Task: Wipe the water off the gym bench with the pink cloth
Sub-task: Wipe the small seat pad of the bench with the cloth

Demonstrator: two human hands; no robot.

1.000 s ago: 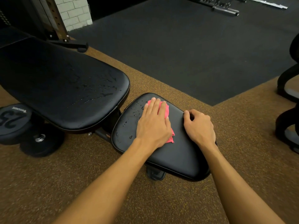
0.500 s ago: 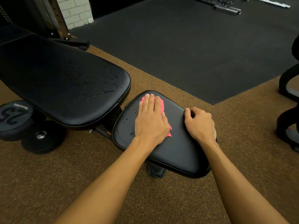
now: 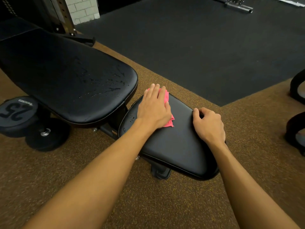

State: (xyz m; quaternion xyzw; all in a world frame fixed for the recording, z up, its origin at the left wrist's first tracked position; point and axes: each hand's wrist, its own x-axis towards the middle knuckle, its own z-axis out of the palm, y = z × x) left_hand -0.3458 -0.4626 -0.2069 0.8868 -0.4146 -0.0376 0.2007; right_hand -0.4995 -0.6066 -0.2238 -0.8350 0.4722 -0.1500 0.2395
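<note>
The black gym bench has a small seat pad (image 3: 178, 146) and a long back pad (image 3: 66, 80). My left hand (image 3: 153, 108) presses the pink cloth (image 3: 166, 100) flat onto the far left corner of the seat pad, fingers straight. Pink shows past my fingers and under my palm's right side. My right hand (image 3: 208, 124) rests with curled fingers on the seat pad's right edge. Water drops lie on the near end of the back pad (image 3: 105, 86), and a few small ones (image 3: 132, 120) sit on the seat pad left of my hand.
A black dumbbell marked 25 (image 3: 18, 113) lies on the brown rubber floor under the back pad. A rack upright (image 3: 66, 15) stands behind the bench. Black rounded equipment (image 3: 297, 113) is at the right edge. A barbell (image 3: 237, 5) lies on the dark mat far off.
My left hand has slid the pink cloth away from me, toward the seat pad's far left corner. The drops on the seat pad are fewer. My right hand stayed on the pad's edge.
</note>
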